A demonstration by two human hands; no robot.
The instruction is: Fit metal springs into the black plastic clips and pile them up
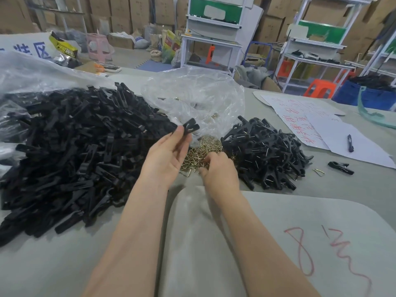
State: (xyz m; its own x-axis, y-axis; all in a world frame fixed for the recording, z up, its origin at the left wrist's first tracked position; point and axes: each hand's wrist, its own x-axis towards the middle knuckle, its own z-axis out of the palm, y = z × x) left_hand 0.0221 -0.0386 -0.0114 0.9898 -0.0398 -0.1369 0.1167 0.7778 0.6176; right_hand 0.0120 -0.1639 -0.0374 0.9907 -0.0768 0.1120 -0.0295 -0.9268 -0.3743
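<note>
pinching one black clip [191,127] between thumb and fingertips, the left hand [169,155] holds it raised off the table, in front of the crumpled clear bag [192,97]. the right hand [219,173] sits palm down with its fingers curled into the single heap of brass-coloured springs [203,150] — whether it has a spring in its grasp i cannot tell, since the fingertips are hidden among the wires. that heap lies between two black piles: one big pile of bare clips [75,146] on the left, far too many to count, and one smaller pile of fitted clips [265,151] on the right, with spring ends showing among them. further right, apart from that pile, lie one stray clip [340,167] and one loose spring [319,172] just beside it. two white sheets [300,121] overlap behind them, the farther one covered in red writing, and one dark pen [349,143] rests on the nearer sheet. all of it sits on the grey table cover [214,243], which bears a red scrawl at the near right — and across the room stands one orange stool [320,88].
</note>
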